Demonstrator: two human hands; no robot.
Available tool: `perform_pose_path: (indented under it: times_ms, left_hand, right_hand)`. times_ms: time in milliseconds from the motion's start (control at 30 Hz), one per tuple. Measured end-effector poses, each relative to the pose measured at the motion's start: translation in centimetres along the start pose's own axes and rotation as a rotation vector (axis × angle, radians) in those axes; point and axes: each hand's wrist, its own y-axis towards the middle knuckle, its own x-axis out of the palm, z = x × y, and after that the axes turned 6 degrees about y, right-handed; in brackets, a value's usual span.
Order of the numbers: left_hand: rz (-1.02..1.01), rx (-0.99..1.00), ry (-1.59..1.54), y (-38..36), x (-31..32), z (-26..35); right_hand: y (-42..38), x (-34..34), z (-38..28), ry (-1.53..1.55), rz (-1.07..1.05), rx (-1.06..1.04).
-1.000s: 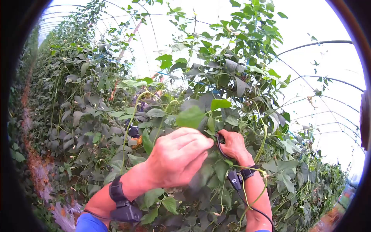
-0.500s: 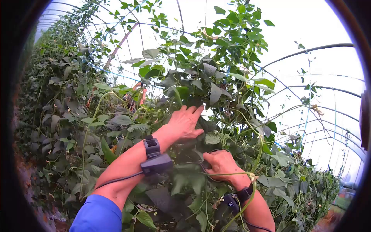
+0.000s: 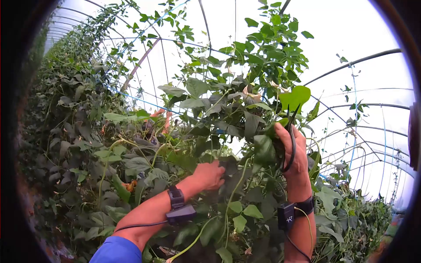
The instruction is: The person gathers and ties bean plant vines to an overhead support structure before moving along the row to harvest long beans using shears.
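Note:
My right hand [image 3: 294,149] is raised among the leaves, with its fingers wrapped round a pair of black scissors [image 3: 290,131]. The scissors stand upright, blade tips upward, beside a bright green leaf [image 3: 294,98]. Lower and further left, my left hand [image 3: 208,176] is closed against dark foliage; its fingertips are partly hidden, and what they grip I cannot make out. A long pale green bean pod [image 3: 237,190] hangs just right of my left hand. Black bands with small boxes sit on both wrists.
Dense climbing bean vines [image 3: 74,127] fill the left side. Blue strings [image 3: 151,101] run through the plants. Curved tunnel hoops [image 3: 359,55] arch overhead. Behind the leaves, another person's arm [image 3: 166,122] partly shows.
My right hand has risen from low in the vines to the upper right, where the scissors now show clearly. My left hand has dropped, and its outstretched fingers have curled closed.

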Motion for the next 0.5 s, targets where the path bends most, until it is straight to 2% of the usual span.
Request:
perform_pose_path:
  times_ms: [100, 133, 200, 300, 333, 400, 467, 500]
  left_hand:
    - [-0.014, 0.003, -0.044, -1.1, -0.7, 0.1]
    - [-0.005, -0.005, -0.038, -1.3, -0.8, -0.2]
    - [0.009, 0.032, -0.078, -1.6, -0.6, -0.4]
    - [0.049, 0.063, -0.092, -2.1, -0.1, -0.5]
    - [0.067, 0.075, -0.099, -2.3, -0.1, -0.5]
    - [0.074, 0.077, -0.087, -2.6, 0.2, -0.3]
    - [0.079, 0.099, -0.093, -3.0, 0.6, -0.3]
    - [0.096, 0.106, -0.07, -3.1, 1.0, -0.3]
  right_hand:
    - [4.4, -0.1, -0.1, -0.019, 0.236, -0.087]
    - [6.3, -1.0, 0.7, -0.034, 0.278, -0.185]
    - [9.8, -3.4, 3.2, -0.395, 0.467, -0.344]
    - [13.4, -6.5, 7.8, -0.682, 0.558, -0.247]
    - [13.6, -6.6, 8.8, -0.569, 0.579, -0.115]
    - [13.7, -7.6, 11.1, -0.333, 0.482, 0.023]
    - [13.1, -7.8, 12.9, -0.33, 0.46, 0.07]
    - [12.5, -7.7, 13.1, -0.317, 0.356, 0.078]
